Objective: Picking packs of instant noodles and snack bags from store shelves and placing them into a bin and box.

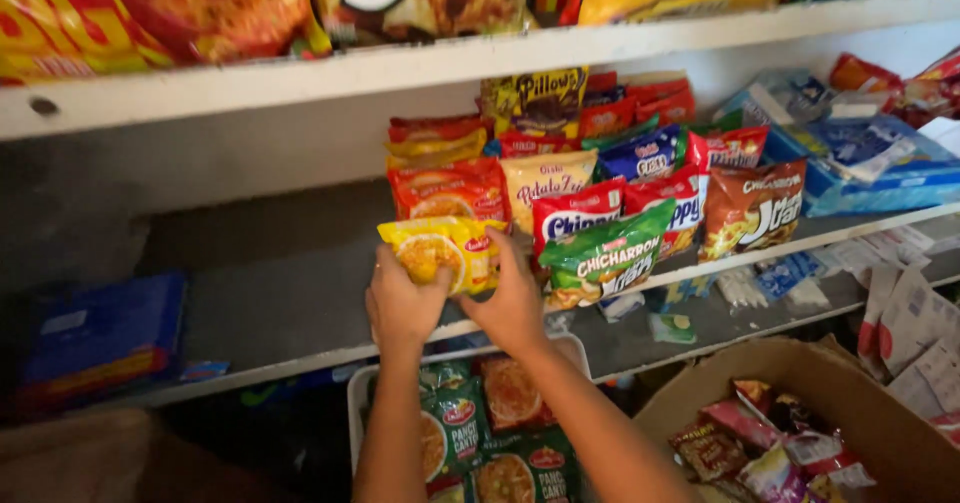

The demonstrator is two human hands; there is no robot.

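Both your hands are at the centre of the frame, on one yellow noodle packet (440,253). Your left hand (402,306) grips its lower left corner with the fingers curled up over the edge. Your right hand (512,303) holds the right end, with the thumb on the face of the packet. Neither hand is free; both are closed on that same packet.

The packet stands nearly upright at the front edge of the middle shelf (290,303), just left of the rows of snack bags (610,203) that fill the shelf's right half. It touches or nearly touches the orange packets (450,191) behind it; I cannot tell which.

As for progress, you seem to be partway through. The right half of the shelf looks stocked, with bags several rows deep. The left half lies bare and grey apart from a blue pack (100,338) at the far left. Below your wrists, a white bin (362,393) holds more noodle packets (485,443), green and orange, which seem to be waiting their turn. At the lower right, a cardboard box (830,388) is also part full of small wrapped snacks (760,448).

So one yellow packet is going in at the shelf front, and a good deal of stock appears to remain below.
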